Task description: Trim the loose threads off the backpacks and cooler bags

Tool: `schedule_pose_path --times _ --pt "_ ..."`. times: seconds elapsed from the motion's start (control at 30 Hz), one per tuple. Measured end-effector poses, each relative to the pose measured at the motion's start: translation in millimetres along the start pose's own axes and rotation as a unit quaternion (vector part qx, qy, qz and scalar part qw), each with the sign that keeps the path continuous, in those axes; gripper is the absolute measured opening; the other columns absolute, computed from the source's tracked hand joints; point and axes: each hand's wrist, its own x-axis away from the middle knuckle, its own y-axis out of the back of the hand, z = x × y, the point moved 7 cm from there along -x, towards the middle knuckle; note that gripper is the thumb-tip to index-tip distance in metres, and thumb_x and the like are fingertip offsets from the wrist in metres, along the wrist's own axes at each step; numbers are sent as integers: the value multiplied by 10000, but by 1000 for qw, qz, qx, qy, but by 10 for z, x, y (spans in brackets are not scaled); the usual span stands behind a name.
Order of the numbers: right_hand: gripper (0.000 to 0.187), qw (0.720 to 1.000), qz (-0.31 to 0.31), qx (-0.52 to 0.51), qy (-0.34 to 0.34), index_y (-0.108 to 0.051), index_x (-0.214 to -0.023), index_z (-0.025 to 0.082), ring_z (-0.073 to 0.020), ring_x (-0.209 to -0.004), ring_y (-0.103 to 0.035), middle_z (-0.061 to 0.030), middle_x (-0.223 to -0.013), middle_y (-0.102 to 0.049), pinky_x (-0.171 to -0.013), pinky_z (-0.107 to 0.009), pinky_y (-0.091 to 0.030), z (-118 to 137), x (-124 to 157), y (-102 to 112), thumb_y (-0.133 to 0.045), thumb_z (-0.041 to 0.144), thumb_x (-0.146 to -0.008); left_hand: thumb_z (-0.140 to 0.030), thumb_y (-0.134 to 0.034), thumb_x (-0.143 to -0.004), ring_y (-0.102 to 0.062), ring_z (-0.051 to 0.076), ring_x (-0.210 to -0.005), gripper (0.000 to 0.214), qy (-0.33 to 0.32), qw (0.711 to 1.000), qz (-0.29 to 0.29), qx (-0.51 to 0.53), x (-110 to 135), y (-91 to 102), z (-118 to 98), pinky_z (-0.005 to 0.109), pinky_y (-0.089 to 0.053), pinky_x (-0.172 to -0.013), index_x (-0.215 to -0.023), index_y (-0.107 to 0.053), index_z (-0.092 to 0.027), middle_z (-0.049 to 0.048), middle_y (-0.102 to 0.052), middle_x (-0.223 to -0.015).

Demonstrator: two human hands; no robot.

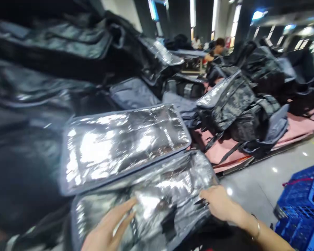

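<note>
Open bag with a foil lining, as seen from beside the worker. The open bag [183, 186] lay at the near middle of the scene, its silver lid [125, 143] turned back toward the far side. The left hand [104, 230] was spread over the near left part of the lining, thumb and fingers apart and gripping nothing visible; whether the fingertips pressed the foil could not be told. The right hand [219, 204] had its fingers curled in at the bag's right edge, but blur hid whether they pinched any fabric.

Principal hazards, as judged: the foil looked thin and already wrinkled, so a hard tug on the right with the left side unsteadied might crease or tear it. A sideways pull could also drag the bag toward the floor [261, 177] on the right, where blue crates [298, 191] stood. The dark bags [28, 150] heaped on the left, loosely draped, might slump onto the lid if jostled. On the far right, a camouflage bag [232, 97] trailed straps over the pink sheet [222, 148]; these could snag.
</note>
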Motion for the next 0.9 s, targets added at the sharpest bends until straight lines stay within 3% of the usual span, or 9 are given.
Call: schedule_pose_path --times 0.03,0.1,0.23,0.3,0.5,0.7,0.8,0.9 --pt "331 1000 15 -3 -9 -586 -911 176 -203 -789 -610 -66 -827 -665 -673 -272 -405 -18 58 -26 -404 35 -673 -680 -606 -591 -637 262 -926 496 31 999 -17 6 175 52 51 383 -465 -931 -900 -698 -303 3 -706 -973" --pt "360 999 47 -4 -20 -577 -921 181 -194 -813 -595 -58 -835 -657 -690 -264 -385 -42 164 -90 -396 17 -657 -612 -575 -671 -628 253 -956 449 114 986 -119 25 511 187 94 371 -448 -958 -937 -683 -267 16 -697 -1002" --pt "334 994 97 8 -41 -574 -932 195 -195 -810 -603 -43 -832 -659 -653 -255 -351 -95 265 -208 -417 24 -692 -552 -541 -732 -610 263 -979 486 259 907 -329 38 1146 313 56 397 -440 -965 -1040 -643 -190 56 -670 -1043" --pt "309 992 108 25 -53 -579 -938 187 -196 -788 -618 -52 -820 -666 -627 -257 -337 -136 255 -221 -430 26 -719 -560 -547 -722 -594 274 -1005 561 297 880 -369 34 1358 288 71 408 -436 -967 -1116 -606 -165 79 -646 -1094" --pt "262 981 164 71 -75 -576 -957 183 -215 -791 -640 -69 -828 -681 -601 -259 -328 -223 273 -98 -478 54 -752 -634 -570 -658 -597 300 -991 563 417 861 -238 169 1590 -32 322 446 -432 -955 -969 -638 -170 72 -670 -1001" --pt "302 977 176 99 -64 -569 -1003 189 -226 -762 -642 -70 -795 -676 -587 -261 -327 -293 314 82 -443 49 -768 -573 -666 -597 -615 254 -932 522 376 885 -199 189 1521 -116 264 389 -443 -948 -941 -649 -180 48 -684 -956" --pt "320 979 169 100 -60 -562 -1011 181 -218 -730 -643 -71 -772 -674 -560 -263 -301 -270 243 153 -426 25 -768 -589 -671 -588 -620 255 -908 553 407 869 -167 227 1536 -162 342 386 -474 -904 -945 -665 -168 57 -690 -930" --pt "342 987 147 69 -10 -565 -991 185 -190 -698 -633 -49 -762 -671 -554 -260 -287 -75 87 264 -403 1 -753 -610 -703 -531 -616 267 -927 619 425 853 -138 271 1528 -167 373 362 -505 -851 -955 -674 -160 63 -691 -932"
